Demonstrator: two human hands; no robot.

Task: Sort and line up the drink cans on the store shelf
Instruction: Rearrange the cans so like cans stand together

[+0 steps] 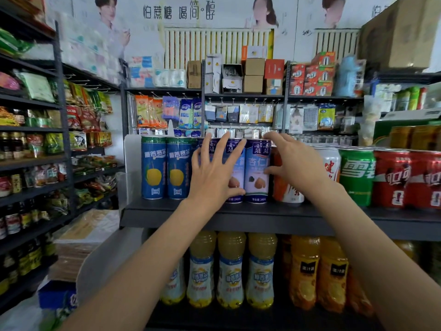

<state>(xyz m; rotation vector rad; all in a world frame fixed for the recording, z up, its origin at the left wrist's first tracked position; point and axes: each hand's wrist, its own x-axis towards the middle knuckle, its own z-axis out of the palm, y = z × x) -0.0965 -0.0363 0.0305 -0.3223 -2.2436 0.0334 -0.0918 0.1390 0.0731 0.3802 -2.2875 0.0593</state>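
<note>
Nearest to me, the two bare arms reach up to the dark shelf [171,216]. The left hand [212,173] has its fingers spread and nearly straight; it lies flat against the front of the pale almond cans [256,173] and the thumb rests low on one of them. It presses and does not grasp. The right hand [293,161] comes from the other side: its fingers curl over the top of the rightmost almond can and the thumb touches its side, so it seems to hold that can lightly.

Left of the left hand stand two blue pear cans [165,168], close together and upright. Right of the right hand, partly hidden behind it, is an orange and white can [290,192], then a green can [356,175] and red cans [408,179].

I judge that the step in hand is squeezing the almond cans into one tight group. The next move probably asks for both hands to push them toward the pear cans, even with the shelf edge, labels to the front.
</note>
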